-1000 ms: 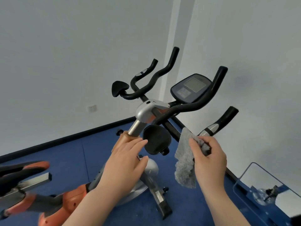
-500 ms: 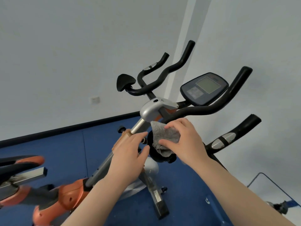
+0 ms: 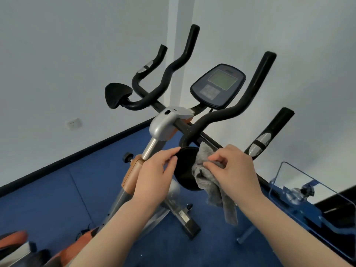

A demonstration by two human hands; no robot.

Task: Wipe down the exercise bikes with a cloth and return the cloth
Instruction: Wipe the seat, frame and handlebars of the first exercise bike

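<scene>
The right hand (image 3: 236, 170) had carried the cloth (image 3: 209, 183) rightward across the black pad (image 3: 185, 170) of the bike (image 3: 163, 124), fingers (image 3: 212, 164) pinching its bunched top. Apparently soft, light and limp, it hung below. The left hand (image 3: 154, 176), fingers nearly straight, touched the pad's left edge.

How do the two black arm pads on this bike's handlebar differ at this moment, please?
The near pad has the grey cloth held on it by the right hand, and the left hand touches its rim; the far pad is untouched. The near pad is partly covered, the far pad shows whole. Both are black, rounded and fixed on the handlebar.
</scene>
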